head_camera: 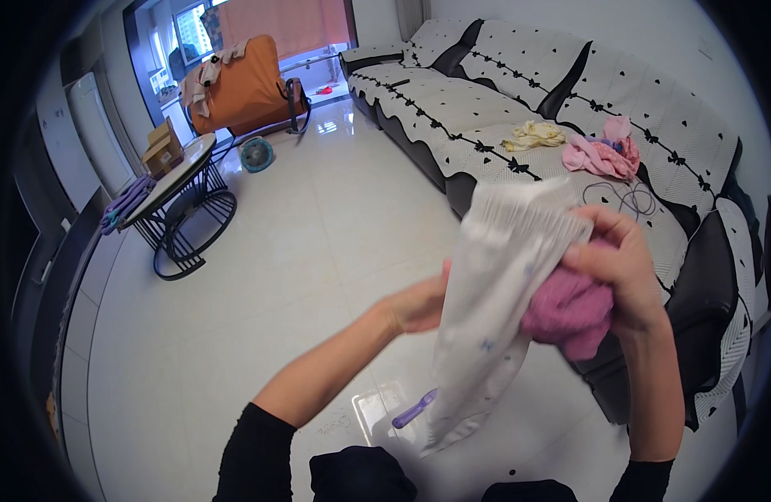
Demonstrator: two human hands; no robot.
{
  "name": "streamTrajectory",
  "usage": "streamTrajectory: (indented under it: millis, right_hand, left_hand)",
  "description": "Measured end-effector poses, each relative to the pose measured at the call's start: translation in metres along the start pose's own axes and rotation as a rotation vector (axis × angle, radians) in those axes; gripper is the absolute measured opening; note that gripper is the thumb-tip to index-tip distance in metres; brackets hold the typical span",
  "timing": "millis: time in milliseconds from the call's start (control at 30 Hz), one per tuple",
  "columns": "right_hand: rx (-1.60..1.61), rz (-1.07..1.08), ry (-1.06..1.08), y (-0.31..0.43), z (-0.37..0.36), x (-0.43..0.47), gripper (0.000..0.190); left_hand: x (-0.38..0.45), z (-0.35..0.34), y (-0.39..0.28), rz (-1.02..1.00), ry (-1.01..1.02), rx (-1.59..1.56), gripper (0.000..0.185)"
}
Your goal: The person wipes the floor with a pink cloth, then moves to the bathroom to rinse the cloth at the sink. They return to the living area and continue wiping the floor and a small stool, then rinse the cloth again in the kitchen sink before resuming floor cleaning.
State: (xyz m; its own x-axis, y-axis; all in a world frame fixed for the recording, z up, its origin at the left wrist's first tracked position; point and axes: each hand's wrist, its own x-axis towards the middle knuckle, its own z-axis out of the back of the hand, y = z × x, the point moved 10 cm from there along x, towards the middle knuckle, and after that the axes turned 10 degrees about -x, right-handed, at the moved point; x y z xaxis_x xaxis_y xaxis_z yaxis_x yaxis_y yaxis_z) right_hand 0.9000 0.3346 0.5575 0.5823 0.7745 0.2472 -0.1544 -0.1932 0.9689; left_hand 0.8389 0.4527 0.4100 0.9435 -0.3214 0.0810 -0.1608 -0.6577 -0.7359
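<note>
My right hand (617, 270) grips the elastic waistband of white child's trousers (492, 288) that bear small blue prints and hang down in front of me. A crumpled pink cloth (570, 307) is bunched under the same hand, against the palm. My left hand (423, 301) is behind the left edge of the white trousers; its fingers are mostly hidden, so its hold cannot be told. Below, a purple plastic handle (415, 409) shows beside the trouser legs.
The sofa with a white patterned cover (423, 100) stands at right, bearing yellowish clothing (536, 135), pink clothing (602, 154) and a thin cord (630, 201). At left are a round-topped table (172, 179), a cardboard box (163, 150) and an orange chair (238, 88).
</note>
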Motion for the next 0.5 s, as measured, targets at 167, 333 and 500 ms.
streamTrajectory:
  millis: [167, 333, 500]
  right_hand:
    - [0.018, 0.084, -0.184, 0.008, 0.068, 0.028, 0.029]
    - [-0.008, -0.087, -0.257, -0.060, 0.138, 0.027, 0.033]
    - [-0.699, -0.185, -0.447, -0.116, 0.173, -0.010, 0.071]
  left_hand:
    - [-0.030, 0.023, 0.076, -0.042, 0.057, -0.011, 0.083]
    - [-0.014, 0.006, 0.054, 0.112, -0.120, 0.153, 0.069]
    - [-0.026, 0.032, 0.040, 0.064, -0.415, 0.363, 0.047]
